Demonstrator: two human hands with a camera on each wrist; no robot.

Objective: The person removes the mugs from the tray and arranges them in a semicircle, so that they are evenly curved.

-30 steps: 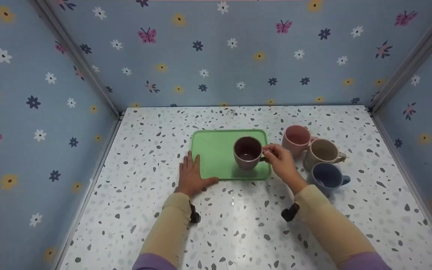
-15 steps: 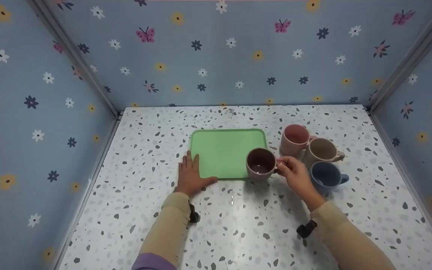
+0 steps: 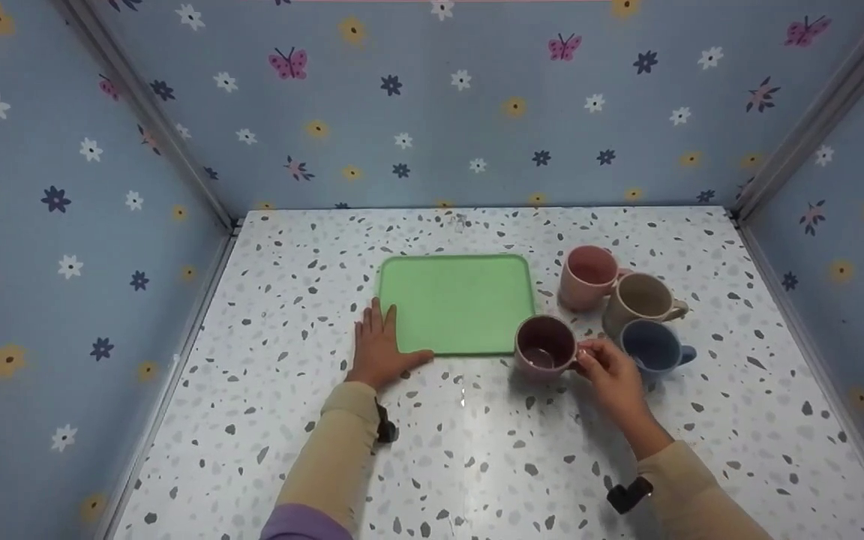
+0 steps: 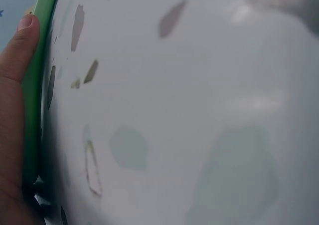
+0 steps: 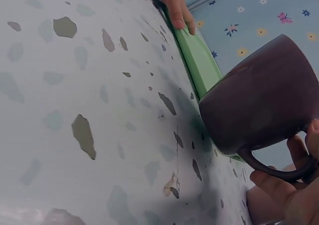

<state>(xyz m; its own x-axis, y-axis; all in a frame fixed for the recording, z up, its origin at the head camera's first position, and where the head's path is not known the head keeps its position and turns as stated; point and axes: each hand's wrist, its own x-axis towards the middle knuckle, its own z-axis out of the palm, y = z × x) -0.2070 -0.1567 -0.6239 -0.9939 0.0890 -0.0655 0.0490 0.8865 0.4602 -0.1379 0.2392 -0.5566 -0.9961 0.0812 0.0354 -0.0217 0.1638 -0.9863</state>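
My right hand (image 3: 612,375) pinches the handle of a dark mauve mug (image 3: 535,369), which overlaps the front right corner of the green tray (image 3: 454,304) in the head view. In the right wrist view the mug (image 5: 259,95) shows from its side, fingers and thumb around the handle, its base close over the speckled table. At the tray's front left corner lies my left hand (image 3: 381,352), fingers straight along the left edge and thumb along the front edge. The left wrist view catches only its thumb (image 4: 22,45) against the green rim.
To the right of the tray a pink mug (image 3: 586,281), a beige mug (image 3: 631,304) and a blue mug (image 3: 653,349) stand close together. Flowered blue walls (image 3: 432,105) border the white speckled table (image 3: 312,270) at the back and both sides.
The right hand has brought the mauve mug from over the tray's right part toward the front right, to the tray's corner. The left hand has stayed in place.
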